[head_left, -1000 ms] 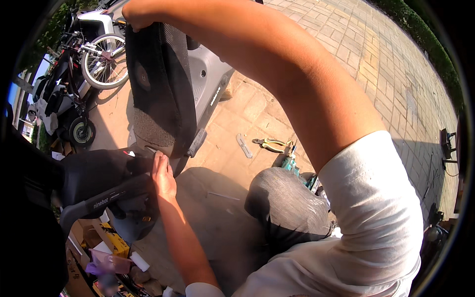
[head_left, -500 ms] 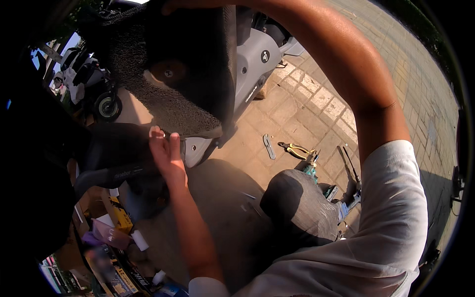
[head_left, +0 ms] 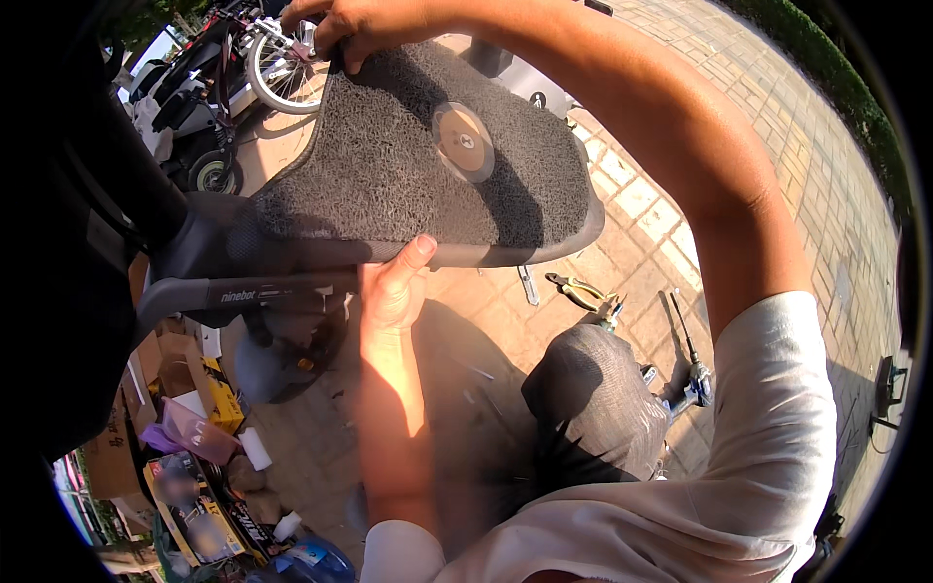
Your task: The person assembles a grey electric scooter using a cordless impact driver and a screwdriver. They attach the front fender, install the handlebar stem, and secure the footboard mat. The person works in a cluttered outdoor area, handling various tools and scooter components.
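A scooter footboard with a dark, coarse-textured floor mat on it spans the middle of the head view, its top face tilted toward me. A round tan disc sits in the mat. My left hand grips the near edge of the footboard, thumb on top and fingers hidden below. At the far left corner, my right hand is closed over the edge of the mat and board, with its arm reaching across from the right. Beneath the board lies the scooter's grey frame bar.
Pliers, a utility knife and a power drill lie on the paving right of my knee. Boxes and a pink container crowd the lower left. A bicycle wheel stands behind.
The footboard has swung down from a steep tilt to a flatter one, showing the whole mat. My left hand has moved right and closed on its near edge.
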The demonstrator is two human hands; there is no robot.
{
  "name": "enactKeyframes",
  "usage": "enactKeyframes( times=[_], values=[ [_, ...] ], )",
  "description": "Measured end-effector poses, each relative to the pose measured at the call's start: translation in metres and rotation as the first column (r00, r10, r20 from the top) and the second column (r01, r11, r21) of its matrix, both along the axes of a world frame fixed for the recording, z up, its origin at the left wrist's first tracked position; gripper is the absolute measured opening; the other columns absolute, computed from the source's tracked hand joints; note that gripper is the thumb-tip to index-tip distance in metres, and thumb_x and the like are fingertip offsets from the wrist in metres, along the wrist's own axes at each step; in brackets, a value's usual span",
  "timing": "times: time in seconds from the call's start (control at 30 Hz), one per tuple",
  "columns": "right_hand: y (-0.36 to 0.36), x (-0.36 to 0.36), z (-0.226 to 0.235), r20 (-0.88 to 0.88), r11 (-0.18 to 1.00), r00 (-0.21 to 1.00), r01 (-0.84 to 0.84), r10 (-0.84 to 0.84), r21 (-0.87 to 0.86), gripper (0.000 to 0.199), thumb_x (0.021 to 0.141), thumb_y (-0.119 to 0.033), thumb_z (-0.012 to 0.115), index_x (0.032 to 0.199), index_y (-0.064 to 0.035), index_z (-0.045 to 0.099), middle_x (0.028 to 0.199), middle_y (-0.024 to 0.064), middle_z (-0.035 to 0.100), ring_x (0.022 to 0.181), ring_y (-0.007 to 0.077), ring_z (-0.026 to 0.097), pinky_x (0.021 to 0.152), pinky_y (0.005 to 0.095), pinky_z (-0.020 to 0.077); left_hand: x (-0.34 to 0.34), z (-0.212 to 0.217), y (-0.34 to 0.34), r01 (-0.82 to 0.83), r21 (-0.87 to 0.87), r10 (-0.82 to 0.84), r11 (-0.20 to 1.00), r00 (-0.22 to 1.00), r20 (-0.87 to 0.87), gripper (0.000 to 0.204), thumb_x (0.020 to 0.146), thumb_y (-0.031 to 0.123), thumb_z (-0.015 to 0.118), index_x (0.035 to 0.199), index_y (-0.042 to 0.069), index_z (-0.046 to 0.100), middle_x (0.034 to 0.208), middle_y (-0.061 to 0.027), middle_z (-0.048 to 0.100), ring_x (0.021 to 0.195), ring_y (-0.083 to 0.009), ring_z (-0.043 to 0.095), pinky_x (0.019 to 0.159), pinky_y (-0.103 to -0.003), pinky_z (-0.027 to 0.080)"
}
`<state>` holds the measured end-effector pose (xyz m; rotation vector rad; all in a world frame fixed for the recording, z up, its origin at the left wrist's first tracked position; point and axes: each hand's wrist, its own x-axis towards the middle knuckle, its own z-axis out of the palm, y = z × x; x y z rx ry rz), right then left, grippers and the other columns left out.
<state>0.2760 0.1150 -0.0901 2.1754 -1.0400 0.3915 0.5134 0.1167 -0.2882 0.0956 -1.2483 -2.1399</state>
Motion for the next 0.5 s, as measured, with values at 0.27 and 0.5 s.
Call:
enactKeyframes(
  times=[0.27, 0.5],
  values=[
    [-0.022, 0.053, 0.029, 0.327, 0.947, 0.931, -0.053, 0.162, -0.317, 0.047, 0.064, -0.033, 0.076, 0.108, -0.0183, 0.065, 0.12, 0.0053, 0.054, 0.12, 0.0273, 0.04, 0.096, 0.0531, 0.029, -0.036, 0.028, 0.006, -0.419, 0.158, 0.447, 0.894, 0.849, -0.283, 0.028, 0.082, 0.004, 0.062, 0.109, -0.001, 0.057, 0.103, -0.0104, 0.06, 0.096, -0.0225, 0.059, 0.089, -0.041, 0.05],
    [0.062, -0.027, -0.14, 0.962, 0.939, 0.246, 0.344, -0.122, 0.031, 0.058, 0.076, -0.035, 0.075, 0.118, -0.0001, 0.058, 0.111, 0.0183, 0.062, 0.107, 0.0291, 0.058, 0.092, 0.0384, 0.0457, -0.088, -0.002, -0.034, -0.469, 0.386, 0.561, 0.794, 0.809, -0.173, 0.043, 0.082, 0.01, 0.068, 0.119, -0.002, 0.05, 0.113, -0.0124, 0.056, 0.104, -0.0239, 0.055, 0.094, -0.042, 0.046]
  ],
)
